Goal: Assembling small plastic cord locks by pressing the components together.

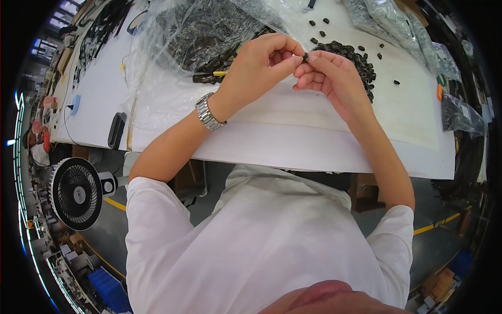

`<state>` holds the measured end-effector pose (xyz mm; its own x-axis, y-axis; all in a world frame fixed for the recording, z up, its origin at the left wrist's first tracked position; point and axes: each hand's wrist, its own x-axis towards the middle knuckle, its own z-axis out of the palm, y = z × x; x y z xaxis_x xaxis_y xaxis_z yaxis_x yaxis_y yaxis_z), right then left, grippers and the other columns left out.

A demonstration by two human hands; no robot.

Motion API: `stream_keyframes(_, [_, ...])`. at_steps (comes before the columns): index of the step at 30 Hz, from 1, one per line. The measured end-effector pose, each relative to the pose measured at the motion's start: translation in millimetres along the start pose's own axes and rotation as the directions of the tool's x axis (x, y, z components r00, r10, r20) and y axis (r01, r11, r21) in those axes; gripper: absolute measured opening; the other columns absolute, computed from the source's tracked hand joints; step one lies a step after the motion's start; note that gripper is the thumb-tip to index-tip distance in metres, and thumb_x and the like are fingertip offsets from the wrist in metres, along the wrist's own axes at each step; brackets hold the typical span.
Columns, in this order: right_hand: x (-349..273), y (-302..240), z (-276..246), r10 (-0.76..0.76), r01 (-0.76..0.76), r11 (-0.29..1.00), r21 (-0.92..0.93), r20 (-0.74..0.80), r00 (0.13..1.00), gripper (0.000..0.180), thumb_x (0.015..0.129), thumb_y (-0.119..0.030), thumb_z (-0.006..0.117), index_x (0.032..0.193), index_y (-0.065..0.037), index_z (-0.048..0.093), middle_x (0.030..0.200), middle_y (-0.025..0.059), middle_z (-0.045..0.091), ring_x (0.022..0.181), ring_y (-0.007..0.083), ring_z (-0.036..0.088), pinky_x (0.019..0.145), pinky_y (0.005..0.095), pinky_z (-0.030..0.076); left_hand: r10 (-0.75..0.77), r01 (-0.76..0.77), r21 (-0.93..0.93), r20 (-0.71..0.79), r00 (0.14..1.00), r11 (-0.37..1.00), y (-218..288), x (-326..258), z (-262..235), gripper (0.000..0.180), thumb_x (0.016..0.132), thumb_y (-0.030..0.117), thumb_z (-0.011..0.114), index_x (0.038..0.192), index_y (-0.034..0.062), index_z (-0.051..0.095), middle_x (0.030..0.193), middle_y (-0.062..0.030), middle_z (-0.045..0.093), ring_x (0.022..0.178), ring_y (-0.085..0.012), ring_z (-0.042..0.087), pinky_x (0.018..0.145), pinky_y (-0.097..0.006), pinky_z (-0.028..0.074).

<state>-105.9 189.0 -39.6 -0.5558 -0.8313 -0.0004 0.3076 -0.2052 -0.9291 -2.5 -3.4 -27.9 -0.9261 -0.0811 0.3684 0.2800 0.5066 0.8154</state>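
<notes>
Over the white table (293, 131), my left hand (261, 68) and my right hand (334, 76) meet at their fingertips. Between them they pinch a small black part (306, 56), shaped like a short oval piece; its finer detail is too small to tell. The fingers of both hands are closed on it. Just behind and right of my right hand lies a heap of similar small black parts (361, 63). Beside my left hand, a clear plastic bag (183, 31) holds many dark pieces, some showing at its edge next to a yellow item (219, 74).
Several loose black parts (396, 82) lie scattered to the right. More clear bags (387, 26) sit at the far right. A black case-like object (117, 131) rests near the table's left front edge, above a fan (78, 193). Dark strips (99, 36) lie at the far left.
</notes>
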Motion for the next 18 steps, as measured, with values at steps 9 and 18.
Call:
stream_keyframes(9, [-5,-2,12,-0.171,0.149,0.949,-0.277,-0.056,0.984,0.022,0.108,-0.011,0.057,0.111,0.008,0.068,0.096,0.0152,0.077,0.082,0.0211,0.078,0.082,0.0327,0.065,-0.176,0.178,-0.127,0.028,0.984,0.976,4,2,2,0.016,0.099,0.010,0.071,0.108,-0.0030,0.071,0.091,-0.0015,0.072,0.079,-0.0049,0.068,0.071,-0.022,0.057])
stream_keyframes(18, [-7,-7,28,-0.236,0.192,0.938,-0.287,-0.128,0.963,0.024,0.108,-0.013,0.062,0.111,0.011,0.068,0.095,0.0158,0.077,0.086,0.0236,0.079,0.084,0.0334,0.066,-0.001,-0.014,-0.118,-0.128,0.992,0.993,1,1,11,0.016,0.093,0.013,0.075,0.100,-0.0016,0.075,0.082,-0.0012,0.072,0.069,-0.0051,0.062,0.062,-0.022,0.050])
